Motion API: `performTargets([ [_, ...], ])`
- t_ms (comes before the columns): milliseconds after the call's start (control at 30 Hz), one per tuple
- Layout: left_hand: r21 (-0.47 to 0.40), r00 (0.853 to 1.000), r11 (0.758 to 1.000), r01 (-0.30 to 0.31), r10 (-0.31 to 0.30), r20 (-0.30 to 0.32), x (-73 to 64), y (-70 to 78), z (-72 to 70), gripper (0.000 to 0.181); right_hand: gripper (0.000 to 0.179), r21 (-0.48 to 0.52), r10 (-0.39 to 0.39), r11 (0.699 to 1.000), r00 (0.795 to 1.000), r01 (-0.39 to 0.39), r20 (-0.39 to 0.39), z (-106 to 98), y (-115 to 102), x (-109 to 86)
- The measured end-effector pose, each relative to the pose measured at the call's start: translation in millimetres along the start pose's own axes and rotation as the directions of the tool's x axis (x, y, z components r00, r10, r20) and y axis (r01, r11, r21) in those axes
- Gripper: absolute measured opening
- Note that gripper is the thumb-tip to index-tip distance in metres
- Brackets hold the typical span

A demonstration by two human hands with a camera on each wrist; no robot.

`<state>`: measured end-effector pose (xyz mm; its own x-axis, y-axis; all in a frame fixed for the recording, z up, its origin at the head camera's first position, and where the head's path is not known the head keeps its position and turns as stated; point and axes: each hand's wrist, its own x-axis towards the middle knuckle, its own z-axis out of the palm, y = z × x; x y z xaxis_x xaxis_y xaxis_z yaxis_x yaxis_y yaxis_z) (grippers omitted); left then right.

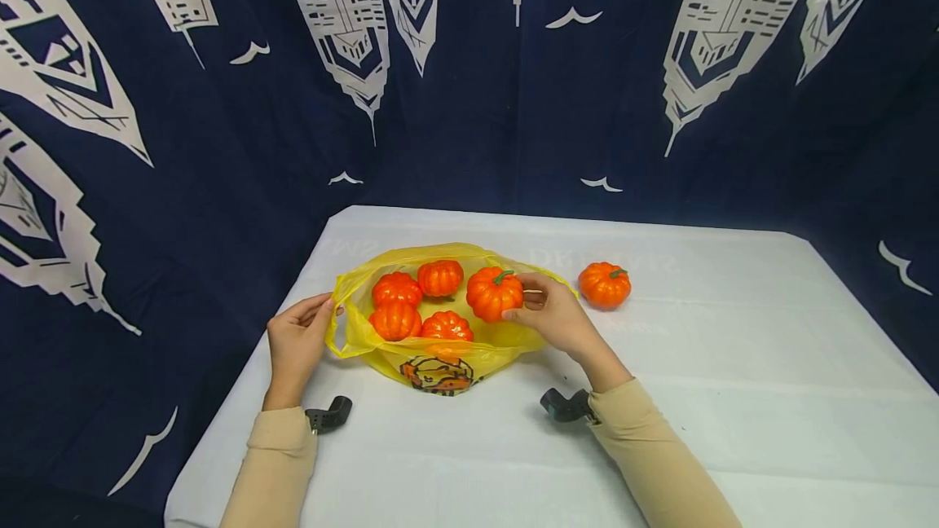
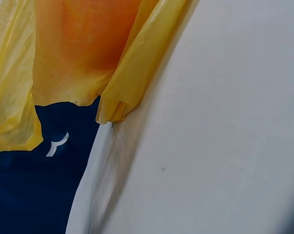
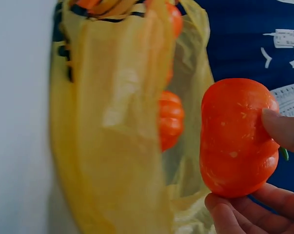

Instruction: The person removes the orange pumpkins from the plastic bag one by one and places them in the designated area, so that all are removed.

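Backdrop (image 1: 513, 129): navy cloth hung beyond the bag, printed with pale upside-down towers and small white birds.
Table (image 1: 748, 398): white-covered, spread under the bag and well out past its right side.
Bag (image 1: 506, 358): thin yellow plastic, mouth gaping; an orange-and-black print (image 1: 438, 375) on its near side.
Inside: four pumpkins (image 1: 396, 290), glossy orange, crowded toward the bag's left and middle.
Left hand (image 1: 297, 345): at the bag's left end; thumb and fingers pinched together on its edge.
Right hand (image 1: 553, 316): at the bag's right rim; thumb and fingers clamped round the held pumpkin (image 1: 490, 296).
Held pumpkin: at the bag's mouth, right of the four, green stem toward the hand; whether it touches the bag, I cannot tell from where I stand.
Lone pumpkin (image 1: 605, 286): on the table, just beside the bag's right end.
Sleeves (image 1: 653, 446): tan, both on the near side of the bag; a black clip (image 1: 566, 406) juts from each wrist.
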<state>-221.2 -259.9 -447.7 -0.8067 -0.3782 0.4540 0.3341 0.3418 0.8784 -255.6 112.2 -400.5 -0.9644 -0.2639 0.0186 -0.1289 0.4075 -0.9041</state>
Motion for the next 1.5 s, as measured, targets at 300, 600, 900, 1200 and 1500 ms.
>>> performTargets([
  [300, 0.007, 1.0, 1.0, 0.017, -0.017, 0.006, 0.2, -0.9, 0.8, 0.019, 0.067, -0.005, -0.016, 1.0, 1.0, 0.016, 0.004, -15.9, -11.6, -10.8],
  [600, 0.009, 1.0, 1.0, 0.025, -0.025, 0.007, -0.1, 0.7, 0.2, 0.02, 0.068, 0.023, -0.051, 0.998, 0.999, 0.051, 0.007, -36.9, -19.9, -18.6],
  [900, 0.019, 1.0, 1.0, 0.024, -0.024, 0.017, -0.9, 2.3, -0.5, 0.02, 0.07, 0.014, -0.045, 0.999, 0.999, 0.045, 0.025, -57.5, -19.6, -23.3],
  [1200, 0.022, 0.999, 0.999, 0.031, -0.031, 0.014, -1.6, 2.3, -1.1, 0.02, 0.067, 0.009, -0.035, 0.999, 0.999, 0.035, 0.007, -73.2, -14.2, -25.0],
  [1500, 0.01, 1.0, 1.0, -0.006, 0.006, 0.011, -1.3, 2.3, -0.2, 0.018, 0.068, 0.065, 0.01, 0.998, 1.0, -0.008, -0.025, -91.1, -11.6, -29.5],
])
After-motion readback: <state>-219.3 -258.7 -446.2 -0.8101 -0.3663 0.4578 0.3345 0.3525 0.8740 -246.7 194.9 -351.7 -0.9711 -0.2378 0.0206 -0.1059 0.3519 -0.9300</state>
